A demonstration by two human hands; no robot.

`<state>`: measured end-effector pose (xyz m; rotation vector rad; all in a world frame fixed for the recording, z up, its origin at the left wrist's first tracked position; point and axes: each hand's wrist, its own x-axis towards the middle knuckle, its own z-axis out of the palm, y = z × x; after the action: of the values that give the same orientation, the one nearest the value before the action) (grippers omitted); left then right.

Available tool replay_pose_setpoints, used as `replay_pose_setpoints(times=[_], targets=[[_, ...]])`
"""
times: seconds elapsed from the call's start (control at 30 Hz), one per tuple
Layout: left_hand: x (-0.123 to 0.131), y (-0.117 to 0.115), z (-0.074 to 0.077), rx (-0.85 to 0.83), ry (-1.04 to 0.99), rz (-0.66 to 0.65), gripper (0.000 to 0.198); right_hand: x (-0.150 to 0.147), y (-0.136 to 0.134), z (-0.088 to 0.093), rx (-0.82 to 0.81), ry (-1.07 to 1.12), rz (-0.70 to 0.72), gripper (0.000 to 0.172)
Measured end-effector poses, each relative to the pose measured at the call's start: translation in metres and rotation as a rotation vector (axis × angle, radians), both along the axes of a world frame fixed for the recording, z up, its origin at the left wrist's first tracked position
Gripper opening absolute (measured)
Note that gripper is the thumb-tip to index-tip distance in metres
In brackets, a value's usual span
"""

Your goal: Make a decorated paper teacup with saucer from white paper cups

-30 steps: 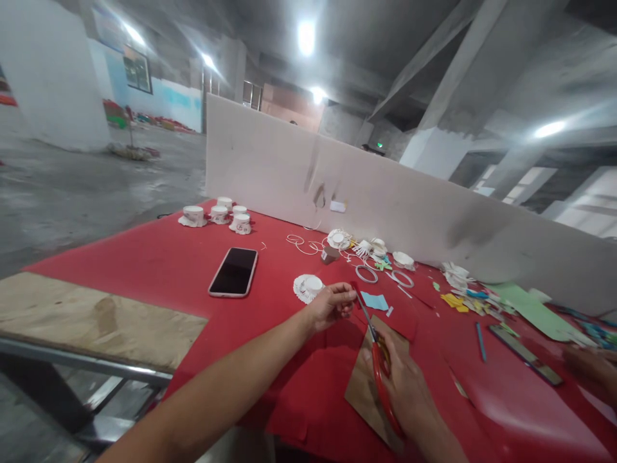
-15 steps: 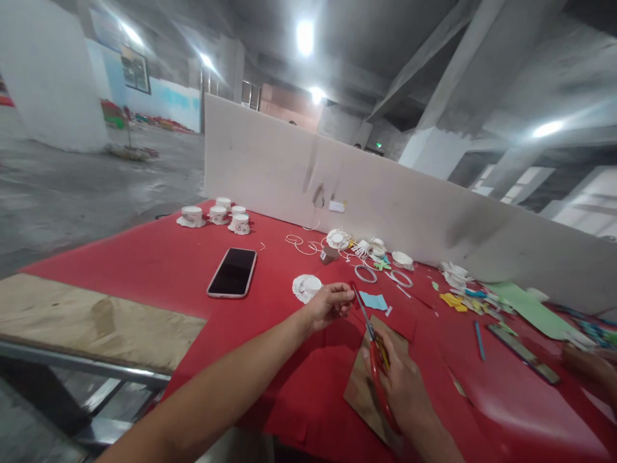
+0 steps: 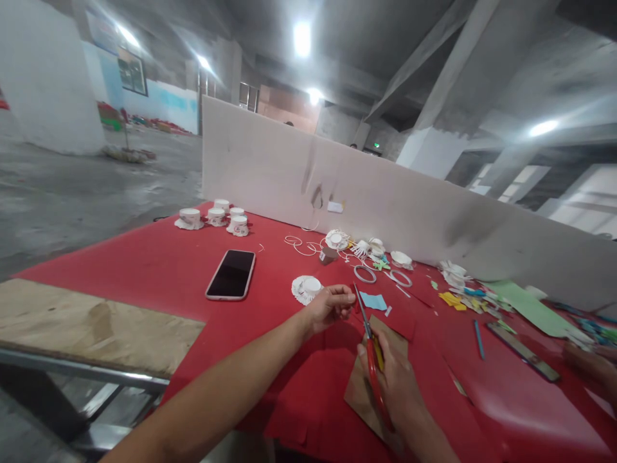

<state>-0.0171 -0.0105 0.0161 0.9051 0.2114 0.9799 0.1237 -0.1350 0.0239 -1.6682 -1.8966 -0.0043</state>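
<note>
My right hand (image 3: 393,379) grips red-handled scissors (image 3: 370,350), blades pointing up and away toward my left hand. My left hand (image 3: 330,305) is closed in a pinch on the edge of a red paper sheet (image 3: 385,321) right where the blade tips reach. The red sheet lies over a brown cardboard piece (image 3: 359,389) under my right hand. A cut white paper cup (image 3: 307,287) sits upside down just left of my left hand. A small light-blue paper scrap (image 3: 375,301) lies beyond the scissors.
A black phone (image 3: 231,274) lies on the red table cover (image 3: 159,263). Several inverted cut cups (image 3: 214,217) stand far left; rings, cup scraps and coloured paper bits (image 3: 463,296) lie along a white partition (image 3: 337,186). Another person's hand (image 3: 590,366) rests far right near a ruler (image 3: 523,350). Bare plywood (image 3: 91,318) left.
The scissors and my right hand have edged slightly forward along the red paper. My left hand keeps its pinch in place.
</note>
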Motion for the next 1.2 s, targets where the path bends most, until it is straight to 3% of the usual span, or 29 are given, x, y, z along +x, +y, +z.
replay_pose_setpoints(times=[0.73,0.87,0.97,1.07,1.2], targets=[[-0.002,-0.003,0.004,-0.011,0.012,-0.034,0.028,-0.005,0.002,-0.003,-0.044,0.101,-0.007,0.043],[-0.004,-0.001,0.001,-0.020,0.014,-0.057,0.028,-0.001,0.001,0.006,-0.102,0.136,0.007,0.041],[-0.005,0.000,0.000,-0.025,0.043,-0.060,0.028,0.031,0.016,0.022,-0.095,0.083,-0.046,0.039],[-0.007,0.000,0.000,-0.034,0.020,-0.053,0.029,0.088,0.053,0.036,-0.124,-0.095,-0.213,0.041],[-0.008,0.001,0.001,-0.037,0.013,-0.040,0.030,0.167,0.105,0.030,-0.308,-0.278,-0.359,0.041]])
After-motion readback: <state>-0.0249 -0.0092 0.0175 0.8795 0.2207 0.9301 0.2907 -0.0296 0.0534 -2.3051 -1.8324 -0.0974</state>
